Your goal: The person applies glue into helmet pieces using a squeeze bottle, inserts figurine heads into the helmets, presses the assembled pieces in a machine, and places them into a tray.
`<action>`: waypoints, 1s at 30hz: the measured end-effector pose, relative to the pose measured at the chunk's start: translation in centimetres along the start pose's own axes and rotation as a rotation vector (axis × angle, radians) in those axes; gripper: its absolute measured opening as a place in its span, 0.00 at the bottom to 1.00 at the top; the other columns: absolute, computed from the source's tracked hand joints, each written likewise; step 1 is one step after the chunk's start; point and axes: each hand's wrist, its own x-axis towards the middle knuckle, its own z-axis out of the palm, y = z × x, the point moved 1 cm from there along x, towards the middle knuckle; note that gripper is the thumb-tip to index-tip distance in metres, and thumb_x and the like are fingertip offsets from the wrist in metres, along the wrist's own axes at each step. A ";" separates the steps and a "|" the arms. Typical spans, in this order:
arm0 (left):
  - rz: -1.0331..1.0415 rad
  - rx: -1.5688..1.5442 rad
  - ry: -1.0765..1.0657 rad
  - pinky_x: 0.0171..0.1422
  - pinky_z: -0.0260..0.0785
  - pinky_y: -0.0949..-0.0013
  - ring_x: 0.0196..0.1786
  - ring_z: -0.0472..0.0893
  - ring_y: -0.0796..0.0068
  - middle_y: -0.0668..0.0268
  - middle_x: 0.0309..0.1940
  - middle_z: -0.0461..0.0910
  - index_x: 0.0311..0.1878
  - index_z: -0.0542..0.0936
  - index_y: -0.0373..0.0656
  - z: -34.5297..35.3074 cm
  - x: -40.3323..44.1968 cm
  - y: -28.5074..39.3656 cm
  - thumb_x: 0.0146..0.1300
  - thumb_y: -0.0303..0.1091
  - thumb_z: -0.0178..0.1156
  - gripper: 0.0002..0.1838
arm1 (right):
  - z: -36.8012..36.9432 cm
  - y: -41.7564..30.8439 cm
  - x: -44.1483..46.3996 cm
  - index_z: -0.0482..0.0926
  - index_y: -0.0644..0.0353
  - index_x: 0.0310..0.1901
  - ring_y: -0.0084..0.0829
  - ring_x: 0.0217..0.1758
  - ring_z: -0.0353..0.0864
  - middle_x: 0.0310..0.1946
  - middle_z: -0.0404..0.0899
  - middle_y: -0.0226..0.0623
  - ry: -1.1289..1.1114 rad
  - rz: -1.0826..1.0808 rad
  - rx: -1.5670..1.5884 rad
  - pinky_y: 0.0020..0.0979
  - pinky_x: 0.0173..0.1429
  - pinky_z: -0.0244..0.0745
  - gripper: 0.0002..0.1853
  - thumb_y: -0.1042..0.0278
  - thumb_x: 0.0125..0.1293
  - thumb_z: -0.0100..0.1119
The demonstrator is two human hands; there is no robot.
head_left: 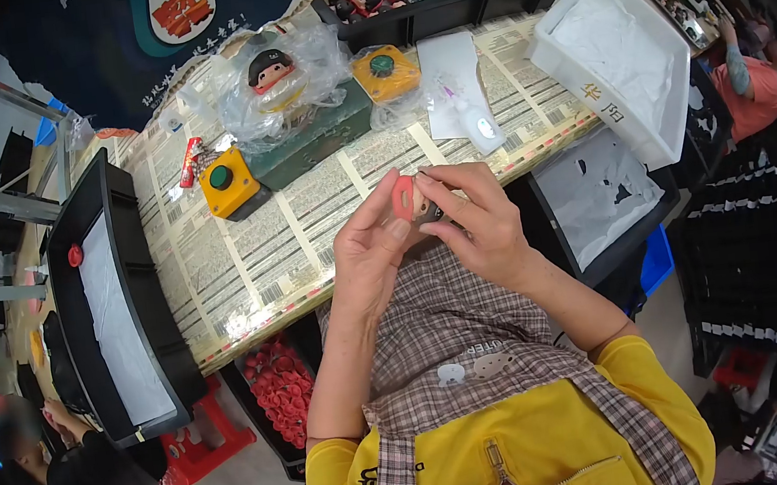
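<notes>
Both hands meet above the table's front edge. My left hand (371, 242) is closed on a red ring-shaped piece (404, 199) with an oval hole, pinched between thumb and fingers. My right hand (480, 222) has its fingers closed around a small doll head (422, 208) with dark parts, partly hidden by the fingers. The red piece and the head are pressed close together; whether they are joined I cannot tell. Beyond the hands, a larger doll head with a black cap (270, 72) rests in clear plastic on a green block (315, 141).
Yellow boxes with green buttons (220, 177) (382, 65) flank the block. A black tray (141, 299) stands left, another (467, 5) holds figures at the back. A white bin (647, 69) is at right. Red pieces (279, 394) fill a crate below. Other people (753, 81) sit nearby.
</notes>
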 end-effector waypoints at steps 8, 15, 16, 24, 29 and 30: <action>-0.007 0.026 0.085 0.60 0.72 0.63 0.59 0.75 0.67 0.58 0.58 0.72 0.65 0.62 0.39 0.6 0.3 -1.3 0.64 0.26 0.60 0.28 | 0.9 -1.1 0.0 0.68 0.71 0.60 0.49 0.52 0.72 0.54 0.70 0.54 -0.008 0.069 -0.126 0.42 0.55 0.72 0.31 0.70 0.53 0.63; -0.034 0.206 0.040 0.64 0.68 0.62 0.61 0.72 0.65 0.56 0.60 0.69 0.66 0.60 0.38 1.4 -0.7 -1.4 0.68 0.37 0.56 0.28 | 2.6 -0.1 -1.2 0.74 0.67 0.40 0.37 0.35 0.72 0.33 0.71 0.40 0.184 -0.002 -0.186 0.33 0.40 0.72 0.15 0.68 0.53 0.56; -0.073 0.165 0.024 0.65 0.68 0.62 0.62 0.72 0.64 0.56 0.61 0.68 0.66 0.61 0.38 0.7 -0.8 -1.3 0.69 0.39 0.54 0.27 | 2.4 -0.2 -1.3 0.73 0.66 0.36 0.37 0.34 0.72 0.32 0.70 0.38 0.225 -0.058 -0.142 0.32 0.38 0.71 0.12 0.67 0.53 0.55; -0.150 0.215 -0.093 0.63 0.69 0.57 0.62 0.72 0.61 0.56 0.61 0.69 0.66 0.62 0.38 -1.0 -1.0 0.7 0.70 0.41 0.53 0.27 | 1.4 -0.9 -0.9 0.73 0.62 0.39 0.39 0.42 0.73 0.36 0.72 0.40 0.007 -0.049 -0.006 0.34 0.46 0.72 0.17 0.63 0.49 0.64; -0.019 0.216 0.050 0.55 0.73 0.62 0.51 0.79 0.65 0.57 0.49 0.76 0.69 0.57 0.41 0.5 -0.4 4.2 0.62 0.27 0.61 0.34 | -2.0 0.4 2.9 0.69 0.64 0.59 0.48 0.62 0.68 0.58 0.68 0.50 -0.123 -0.024 0.084 0.42 0.63 0.67 0.32 0.60 0.54 0.68; 0.003 0.262 0.015 0.54 0.74 0.65 0.50 0.79 0.68 0.58 0.48 0.77 0.70 0.57 0.41 -0.9 -0.3 5.3 0.62 0.27 0.61 0.35 | -2.1 1.6 4.3 0.68 0.64 0.59 0.48 0.61 0.68 0.58 0.68 0.49 -0.106 -0.019 0.071 0.42 0.63 0.67 0.32 0.61 0.56 0.67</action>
